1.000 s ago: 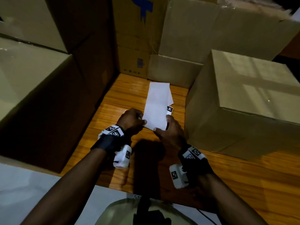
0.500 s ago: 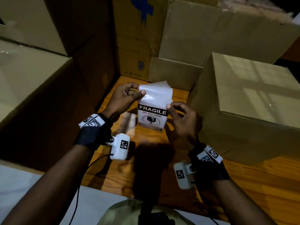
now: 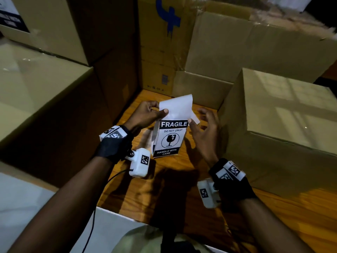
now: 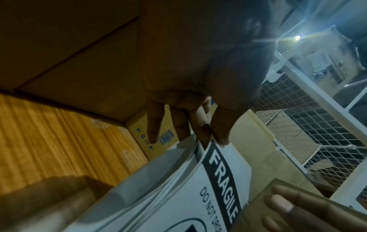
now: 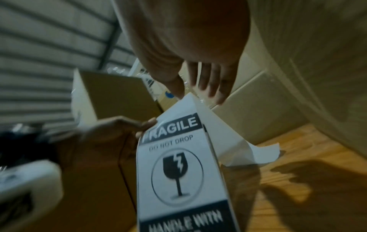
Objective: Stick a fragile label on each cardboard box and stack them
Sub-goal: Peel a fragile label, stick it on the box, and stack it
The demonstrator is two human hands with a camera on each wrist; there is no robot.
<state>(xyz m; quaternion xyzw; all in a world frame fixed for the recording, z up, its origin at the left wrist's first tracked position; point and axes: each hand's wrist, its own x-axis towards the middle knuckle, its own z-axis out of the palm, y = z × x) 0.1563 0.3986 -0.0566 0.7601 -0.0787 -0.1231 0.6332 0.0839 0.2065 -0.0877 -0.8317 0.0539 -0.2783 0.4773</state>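
A white FRAGILE label [image 3: 169,137] with black print hangs upright above the wooden table [image 3: 164,198], still partly on its glossy backing sheet [image 3: 176,106]. My left hand [image 3: 160,109] pinches the sheet's top left corner between thumb and forefinger; the left wrist view shows that pinch [image 4: 210,138] just above the label [image 4: 218,172]. My right hand [image 3: 196,115] has its fingers spread and only the thumb touches the label's top right edge, where a white flap curls away. The right wrist view shows the label [image 5: 178,169] below the straight fingers [image 5: 210,84].
Cardboard boxes ring the table: a closed box [image 3: 284,114] close on the right, a large one [image 3: 36,84] on the left, more boxes [image 3: 237,48] at the back, one with a blue mark [image 3: 160,42]. A white surface [image 3: 21,198] lies at the near left.
The sheet came up off the table and turned its printed face toward me. The backing has peeled further from the top. My right hand went from pinching the right edge to spread fingers.
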